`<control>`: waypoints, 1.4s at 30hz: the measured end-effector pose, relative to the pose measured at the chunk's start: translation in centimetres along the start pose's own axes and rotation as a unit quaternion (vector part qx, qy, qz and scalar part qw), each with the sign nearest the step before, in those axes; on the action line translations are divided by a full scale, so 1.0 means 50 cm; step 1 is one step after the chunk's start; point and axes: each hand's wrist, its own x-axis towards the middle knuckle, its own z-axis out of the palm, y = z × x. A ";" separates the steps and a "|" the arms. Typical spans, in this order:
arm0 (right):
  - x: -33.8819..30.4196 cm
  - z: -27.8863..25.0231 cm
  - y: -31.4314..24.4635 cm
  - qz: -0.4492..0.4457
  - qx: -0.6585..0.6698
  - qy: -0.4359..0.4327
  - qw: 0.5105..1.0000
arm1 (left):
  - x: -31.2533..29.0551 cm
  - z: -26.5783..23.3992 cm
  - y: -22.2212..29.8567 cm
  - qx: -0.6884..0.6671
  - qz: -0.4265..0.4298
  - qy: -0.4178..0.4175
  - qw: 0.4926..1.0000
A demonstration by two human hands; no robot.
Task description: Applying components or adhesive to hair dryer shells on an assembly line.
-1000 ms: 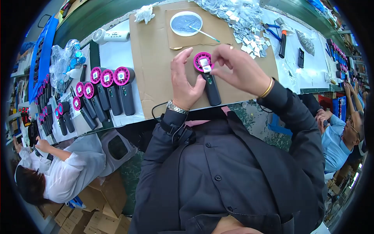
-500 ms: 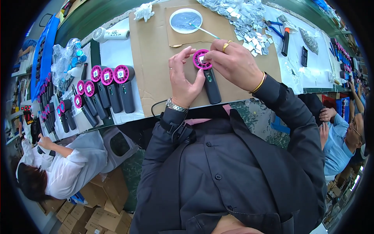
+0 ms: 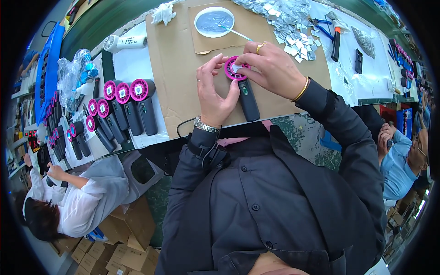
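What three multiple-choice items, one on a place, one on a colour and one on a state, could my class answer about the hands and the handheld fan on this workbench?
1. Where does the white dish with the swab sit?
A. on the far side of the cardboard sheet
B. on the floor
C. on the person's lap

2. What colour is the round head of the handheld fan?
A. yellow
B. magenta
C. green

3. How does the right hand stand?
A. flat on the bench, away from the fan
B. fingertips pressing a small silver square onto the fan's head
C. gripping the pliers

Answers: 1 A, the dish lies beyond the hands; 2 B, the ring is magenta; 3 B, while the left hand steadies the fan.
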 end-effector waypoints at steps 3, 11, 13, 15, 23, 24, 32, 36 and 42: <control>0.001 -0.001 -0.009 -0.021 -0.038 0.006 0.999 | 0.001 -0.005 0.002 0.008 0.002 -0.013 1.000; 0.010 -0.001 -0.013 -0.071 -0.099 -0.017 0.992 | 0.003 0.000 -0.003 -0.001 -0.001 0.000 1.000; 0.009 0.000 -0.017 -0.089 -0.114 -0.018 0.989 | 0.002 -0.001 -0.002 -0.001 0.002 0.003 1.000; 0.001 -0.002 -0.032 -0.080 -0.085 -0.015 0.993 | 0.000 -0.004 0.003 0.006 -0.001 0.000 1.000; -0.019 0.012 -0.052 -0.042 -0.071 -0.018 0.996 | -0.002 -0.008 0.000 0.010 0.005 -0.004 1.000; -0.021 0.013 -0.051 -0.032 -0.068 -0.007 0.997 | -0.002 -0.009 0.000 0.015 0.005 -0.006 1.000; -0.053 -0.059 -0.002 0.104 0.051 0.144 0.983 | 0.003 0.008 0.007 0.059 0.040 -0.005 0.997; -0.073 -0.112 0.069 0.166 0.025 0.164 0.972 | 0.010 0.009 0.008 0.077 0.031 -0.015 0.996; -0.078 -0.103 0.112 0.173 0.053 0.189 0.965 | 0.001 -0.030 0.024 0.085 -0.009 0.010 0.996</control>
